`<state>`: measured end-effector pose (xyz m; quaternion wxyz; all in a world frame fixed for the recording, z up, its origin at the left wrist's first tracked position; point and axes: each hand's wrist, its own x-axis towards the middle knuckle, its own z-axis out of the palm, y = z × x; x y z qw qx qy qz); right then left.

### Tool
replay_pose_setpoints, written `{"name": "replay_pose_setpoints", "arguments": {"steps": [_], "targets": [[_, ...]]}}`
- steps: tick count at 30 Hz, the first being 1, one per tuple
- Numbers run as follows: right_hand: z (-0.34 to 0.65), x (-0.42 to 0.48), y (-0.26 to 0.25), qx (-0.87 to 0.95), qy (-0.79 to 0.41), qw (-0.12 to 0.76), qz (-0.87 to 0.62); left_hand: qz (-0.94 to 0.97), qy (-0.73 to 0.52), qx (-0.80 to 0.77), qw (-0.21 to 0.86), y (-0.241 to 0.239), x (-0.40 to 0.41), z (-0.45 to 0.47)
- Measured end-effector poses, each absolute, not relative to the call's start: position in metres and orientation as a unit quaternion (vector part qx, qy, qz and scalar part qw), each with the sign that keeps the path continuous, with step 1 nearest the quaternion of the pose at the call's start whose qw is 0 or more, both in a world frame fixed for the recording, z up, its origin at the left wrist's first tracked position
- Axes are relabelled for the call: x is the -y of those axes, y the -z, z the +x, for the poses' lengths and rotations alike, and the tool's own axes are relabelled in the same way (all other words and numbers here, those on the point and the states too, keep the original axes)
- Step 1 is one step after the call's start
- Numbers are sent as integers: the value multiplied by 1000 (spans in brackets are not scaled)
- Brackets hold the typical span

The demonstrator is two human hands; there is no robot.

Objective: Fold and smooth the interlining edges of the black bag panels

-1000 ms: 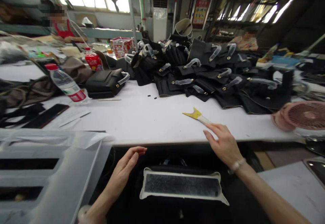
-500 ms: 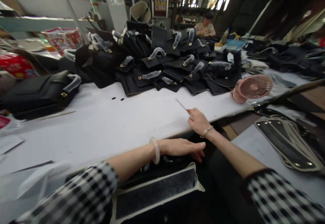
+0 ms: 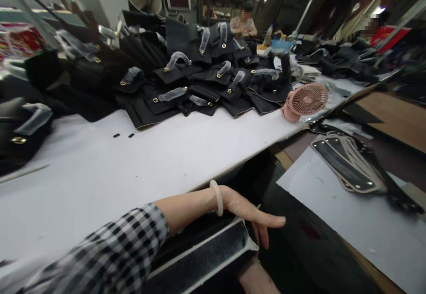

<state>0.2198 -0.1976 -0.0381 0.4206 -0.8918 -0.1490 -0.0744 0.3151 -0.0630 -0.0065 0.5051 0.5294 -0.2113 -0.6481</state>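
Observation:
A black bag with pale edging (image 3: 206,254) lies low in front of me, its long narrow panel facing up. My left hand (image 3: 246,209), with a white bangle at the wrist, reaches over the bag's far right corner. Its thumb is stretched out and the other fingers hang downward, apart. Below that corner, my right hand (image 3: 252,265) shows only around the wrist. The bag and my left hand hide its fingers, so its hold cannot be seen. A small yellowish tip (image 3: 258,206) pokes up behind my left hand; what it belongs to is unclear.
Many black bags with plastic-wrapped handles (image 3: 173,94) are heaped along the back of the white table (image 3: 159,160). A pink fan (image 3: 304,101) stands at its right edge. Black pale-edged pieces (image 3: 346,163) lie on the right-hand surface. A person (image 3: 244,23) sits far back.
My right hand, which held a thin tool with an orange-brown handle above the table, has come down behind the bag. My left hand's thumb points further out. The view has turned right.

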Motion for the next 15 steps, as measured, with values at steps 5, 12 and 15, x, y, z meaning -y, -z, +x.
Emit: {"name": "replay_pose_setpoints", "arguments": {"steps": [5,12,15], "targets": [[214,196,32,195,71,416,-885,544,658,191,483,12,65,317],[205,193,34,206,73,413,-884,500,649,312,481,22,59,318],[206,199,36,202,63,410,-887,494,642,304,501,28,59,316]]}}
